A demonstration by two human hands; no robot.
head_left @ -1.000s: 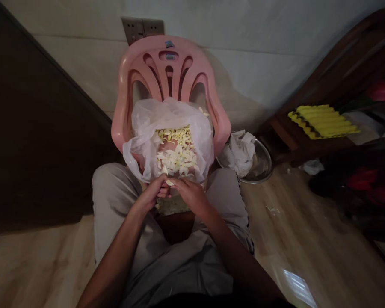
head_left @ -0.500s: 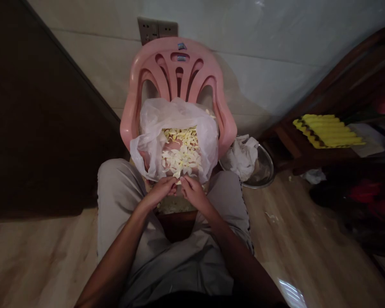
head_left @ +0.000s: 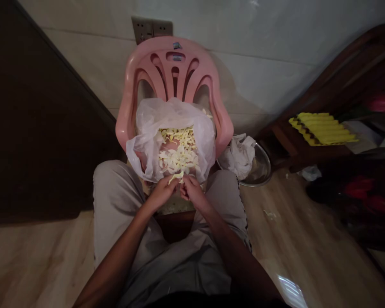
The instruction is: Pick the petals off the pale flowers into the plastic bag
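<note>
A pale yellow-white flower [head_left: 177, 176] is between my two hands, just in front of the plastic bag's opening. My left hand [head_left: 163, 190] is closed around one side of it, with the petals showing above the thumb. Pinched fingers of my right hand [head_left: 193, 191] meet the flower's other end; their tips are partly hidden. The translucent white plastic bag [head_left: 147, 117] lies open on the seat of a pink plastic chair [head_left: 131, 85]. Inside it, loose whitish petals and flowers [head_left: 179, 159] are heaped near the front, and yellower pieces [head_left: 188, 137] lie behind them.
Right of the chair, a metal basin [head_left: 263, 169] on the floor holds a crumpled white bag [head_left: 242, 158]. A yellow corrugated item [head_left: 324, 128] rests on a wooden bench [head_left: 284, 139]. A dark panel [head_left: 51, 128] stands at left; the wall has a socket [head_left: 152, 29].
The flower in my hands has turned and now lies more across my left fingers. My right hand has shifted slightly lower. The whole view has moved a little.
</note>
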